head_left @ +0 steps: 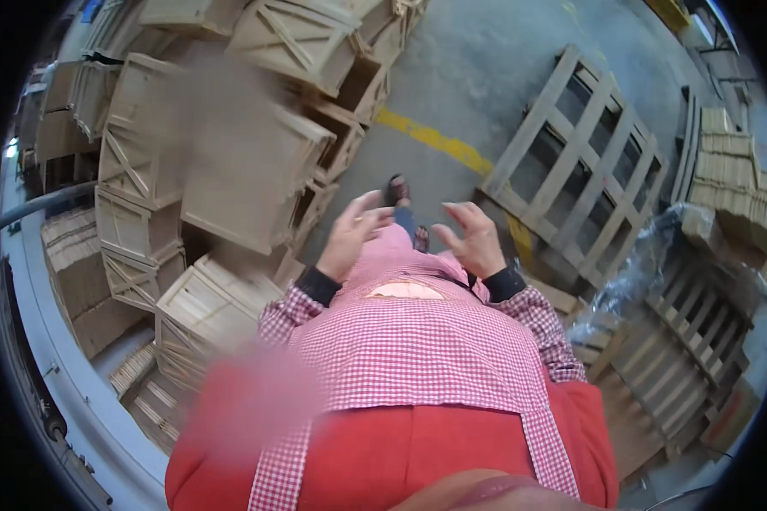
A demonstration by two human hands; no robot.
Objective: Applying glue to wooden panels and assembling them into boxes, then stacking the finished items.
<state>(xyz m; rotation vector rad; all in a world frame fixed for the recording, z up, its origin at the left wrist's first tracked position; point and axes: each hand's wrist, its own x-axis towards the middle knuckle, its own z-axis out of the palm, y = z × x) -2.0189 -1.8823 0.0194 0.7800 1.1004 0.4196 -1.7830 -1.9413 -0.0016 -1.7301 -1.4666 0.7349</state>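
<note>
Several stacked wooden crates (243, 187) crowd the left; one slatted wooden pallet (602, 184) lies ahead on the right; above a gingham apron (418, 358), the left hand (354, 237), nearer the crates, and right hand (474, 239), nearer the pallet, are empty, loosely curved; a shoe (398, 189) could snag the pallet if a step drifted right.

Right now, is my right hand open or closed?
Open: your right hand shows its thumb apart from its fingers, nothing between them.
</note>
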